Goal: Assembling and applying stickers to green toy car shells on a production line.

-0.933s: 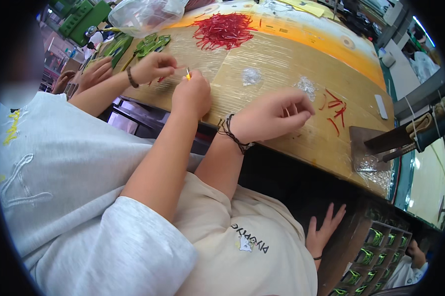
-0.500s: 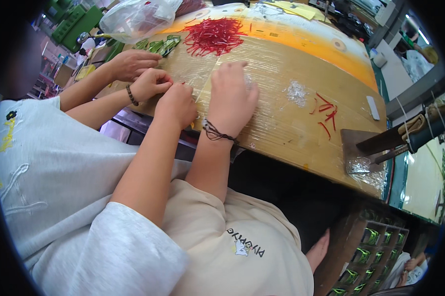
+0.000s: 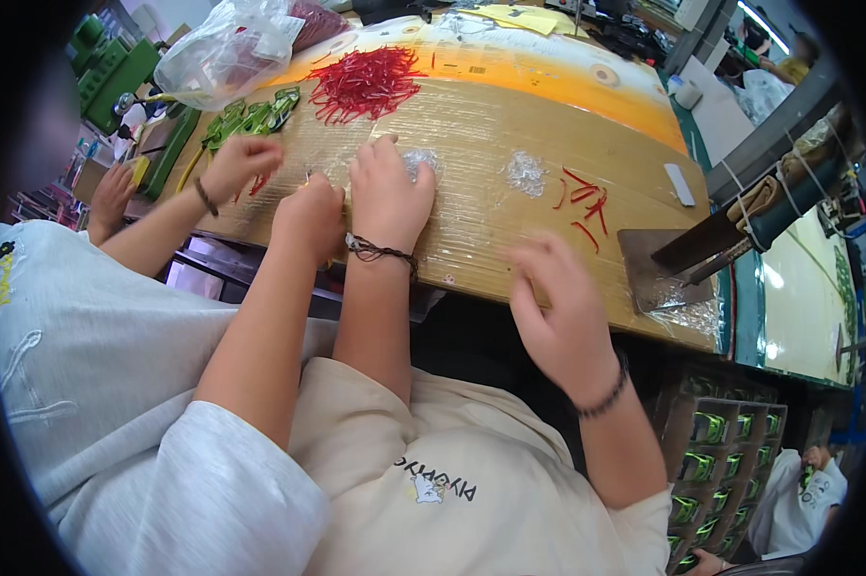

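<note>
My left hand (image 3: 391, 197), with a dark string bracelet, rests open on the cardboard-covered table (image 3: 471, 230). Its thumb lies beside a small heap of clear bits (image 3: 419, 161). Slightly blurred, my right hand (image 3: 559, 322) is over the front edge with fingers apart and nothing visible in it. Beyond it lie another clear heap (image 3: 525, 174) and several loose red strips (image 3: 586, 200). Close to my left hand is a co-worker's closed hand (image 3: 308, 221); what it holds is mostly hidden. Another hand (image 3: 236, 168), with a beaded bracelet, has red strips (image 3: 258, 184) at its fingers.
At the back lie a big pile of red strips (image 3: 366, 84), green pieces (image 3: 250, 117) and a clear plastic bag (image 3: 224, 58). A metal plate (image 3: 658, 259) with long dark bars stands right, near a white strip (image 3: 679, 184). Compartmented box (image 3: 721, 480) lower right.
My right hand has come up from my lap to the table's front edge. My left hand has flattened beside the clear bits. At left, the co-workers' hands have moved apart. The view has shifted.
</note>
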A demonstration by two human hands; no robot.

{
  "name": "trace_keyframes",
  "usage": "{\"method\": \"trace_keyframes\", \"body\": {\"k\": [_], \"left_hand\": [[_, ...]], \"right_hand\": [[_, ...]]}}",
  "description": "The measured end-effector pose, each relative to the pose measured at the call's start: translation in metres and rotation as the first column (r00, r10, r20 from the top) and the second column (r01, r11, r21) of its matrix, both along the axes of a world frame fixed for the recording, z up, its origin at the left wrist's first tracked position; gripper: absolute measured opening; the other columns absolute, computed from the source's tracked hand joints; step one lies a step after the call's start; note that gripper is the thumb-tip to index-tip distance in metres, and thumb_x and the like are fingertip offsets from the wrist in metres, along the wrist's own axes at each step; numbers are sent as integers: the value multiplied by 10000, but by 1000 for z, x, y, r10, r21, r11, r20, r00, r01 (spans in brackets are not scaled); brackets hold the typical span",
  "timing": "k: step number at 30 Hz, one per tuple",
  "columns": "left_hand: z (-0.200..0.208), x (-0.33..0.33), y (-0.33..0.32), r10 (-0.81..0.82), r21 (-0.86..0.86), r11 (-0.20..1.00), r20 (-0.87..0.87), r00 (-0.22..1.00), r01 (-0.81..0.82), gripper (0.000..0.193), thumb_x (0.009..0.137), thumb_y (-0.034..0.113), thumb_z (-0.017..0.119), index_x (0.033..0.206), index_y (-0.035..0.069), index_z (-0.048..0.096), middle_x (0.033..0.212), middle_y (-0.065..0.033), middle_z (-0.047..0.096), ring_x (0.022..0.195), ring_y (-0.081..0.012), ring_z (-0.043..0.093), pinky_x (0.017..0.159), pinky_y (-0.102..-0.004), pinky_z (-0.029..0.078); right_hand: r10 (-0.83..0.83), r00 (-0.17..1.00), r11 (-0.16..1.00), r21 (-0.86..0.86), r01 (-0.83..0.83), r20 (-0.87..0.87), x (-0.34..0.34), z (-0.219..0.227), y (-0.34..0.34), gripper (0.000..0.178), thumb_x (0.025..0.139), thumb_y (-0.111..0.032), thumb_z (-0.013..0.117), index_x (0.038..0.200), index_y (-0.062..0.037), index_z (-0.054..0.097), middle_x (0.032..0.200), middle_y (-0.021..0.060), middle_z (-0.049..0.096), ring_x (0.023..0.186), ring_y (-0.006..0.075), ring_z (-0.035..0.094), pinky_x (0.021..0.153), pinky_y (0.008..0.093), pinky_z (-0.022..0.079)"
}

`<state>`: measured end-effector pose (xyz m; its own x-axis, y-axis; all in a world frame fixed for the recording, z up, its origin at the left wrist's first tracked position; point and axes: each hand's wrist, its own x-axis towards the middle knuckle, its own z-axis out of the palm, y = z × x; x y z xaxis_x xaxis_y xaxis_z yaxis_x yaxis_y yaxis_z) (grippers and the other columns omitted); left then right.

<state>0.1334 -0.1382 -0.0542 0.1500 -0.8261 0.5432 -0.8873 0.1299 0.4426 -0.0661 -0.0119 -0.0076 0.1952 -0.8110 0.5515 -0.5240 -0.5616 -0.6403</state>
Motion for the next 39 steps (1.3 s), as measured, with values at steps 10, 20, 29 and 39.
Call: {"method": "trace_keyframes", "body": {"k": [10, 20, 29, 39], "left_hand": [[3, -6, -6, -109, 15, 994, -136, 985, 112, 418, 805, 201, 674, 1140, -33, 589, 1058, -256, 613, 1019, -420, 585, 918, -482, 462], [-31, 59, -45, -246, 158, 949, -167, 955, 272, 390, 919, 296, 656, 1096, -41, 571, 936, -161, 612, 820, -254, 564, 742, -386, 471], [-57, 59, -65, -320, 174, 931, -43, 946, 322, 733, 912, 535, 617, 1280, -96, 556, 1208, -259, 642, 1091, -353, 632, 950, -396, 484], [-182, 161, -314, -344, 239, 884, -252, 905, 403, 783, 847, 492, 728, 1256, -148, 540, 1178, -280, 644, 1052, -346, 633, 927, -387, 502]], "right_hand": [[-381, 886, 898, -336, 286, -265, 37, -25, -103, 200, 806, -124, 656, 1001, -99, 690, 1054, 93, 606, 1029, 294, 541, 895, 449, 422], [-260, 959, 757, -592, 277, 116, -31, -15, 52, 134, 861, -86, 607, 901, -168, 706, 1157, 58, 658, 1075, 292, 500, 874, 348, 476], [-891, 454, 387, -514, 765, 5, -124, -2, 237, 289, 761, 19, 531, 832, -186, 721, 1035, 87, 643, 1001, 292, 484, 890, 404, 400], [-270, -207, -746, 68, 662, -940, -182, 39, 528, 396, 851, -325, 562, 1058, -12, 689, 1113, 229, 671, 1060, 376, 642, 912, 476, 510]]}}
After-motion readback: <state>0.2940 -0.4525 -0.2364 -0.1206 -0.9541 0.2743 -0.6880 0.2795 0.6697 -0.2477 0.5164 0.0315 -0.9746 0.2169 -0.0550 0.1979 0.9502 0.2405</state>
